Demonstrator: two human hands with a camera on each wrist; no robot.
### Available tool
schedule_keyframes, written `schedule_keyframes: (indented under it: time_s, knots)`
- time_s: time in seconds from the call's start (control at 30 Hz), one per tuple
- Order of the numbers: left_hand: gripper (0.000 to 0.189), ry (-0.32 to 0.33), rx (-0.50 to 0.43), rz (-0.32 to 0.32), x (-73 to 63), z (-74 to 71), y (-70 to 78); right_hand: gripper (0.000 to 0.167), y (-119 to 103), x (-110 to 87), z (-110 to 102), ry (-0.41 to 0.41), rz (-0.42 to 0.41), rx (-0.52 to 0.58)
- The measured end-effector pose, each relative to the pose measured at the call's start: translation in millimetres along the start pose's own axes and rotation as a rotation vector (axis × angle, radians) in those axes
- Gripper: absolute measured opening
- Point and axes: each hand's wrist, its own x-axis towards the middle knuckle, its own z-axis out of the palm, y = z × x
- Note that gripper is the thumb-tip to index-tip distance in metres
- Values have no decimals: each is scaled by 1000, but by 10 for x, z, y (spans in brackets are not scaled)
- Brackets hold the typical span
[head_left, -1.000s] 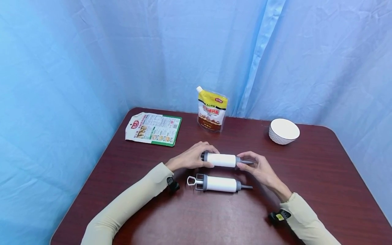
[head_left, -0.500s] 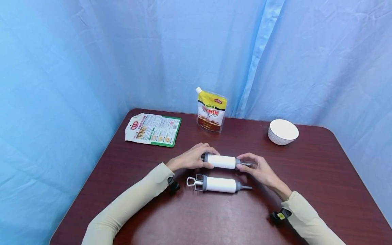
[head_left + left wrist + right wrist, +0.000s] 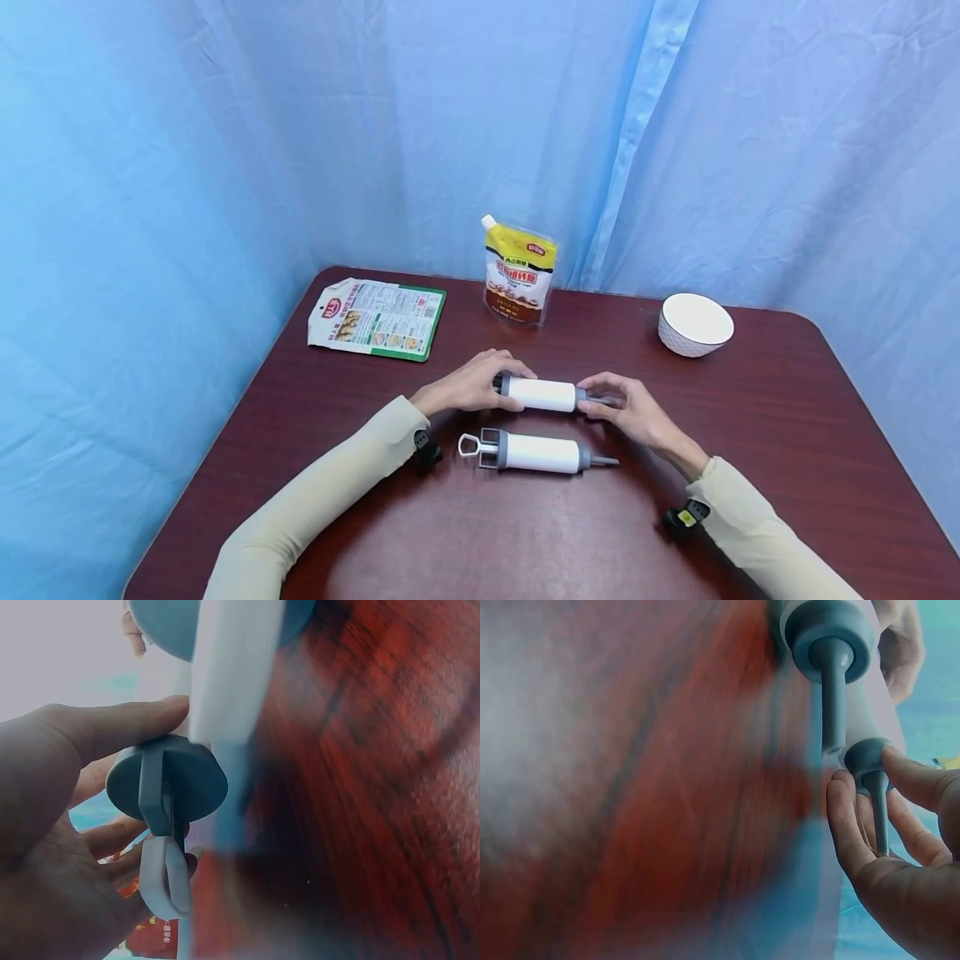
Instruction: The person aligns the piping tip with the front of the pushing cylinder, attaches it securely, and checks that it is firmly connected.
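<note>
Two piping syringes with white barrels and grey ends lie side by side in the head view. My left hand (image 3: 480,382) grips the grey handle end of the farther syringe (image 3: 542,394), thumb on the near side. At its nozzle end, the thumb and fingers of my right hand (image 3: 628,408) pinch the grey collar (image 3: 866,756). The left wrist view shows its white pull ring (image 3: 166,879) beside my palm. The nearer syringe (image 3: 542,452) rests untouched on the table, pull ring to the left and nozzle to the right.
Behind the hands, a yellow and brown spouted pouch (image 3: 517,275) stands upright on the dark red table (image 3: 480,533). A green and white packet (image 3: 377,319) lies flat at the back left. At the back right stands a white bowl (image 3: 696,325). Blue curtains (image 3: 450,125) surround the table.
</note>
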Motion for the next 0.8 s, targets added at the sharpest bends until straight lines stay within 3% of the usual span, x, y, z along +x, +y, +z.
schedule_keyframes:
  time_s: [0.17,0.6,0.8]
  knots:
    - [46,-1,-2,-10,46,2,-47,32,25,59,-24,-12,7,-25]
    - [45,15,8,7,203,-31,-121,35,113,217,-123,-34,20,43]
    - [46,42,18,-26,212,-28,-124,33,126,271,-146,-43,19,1]
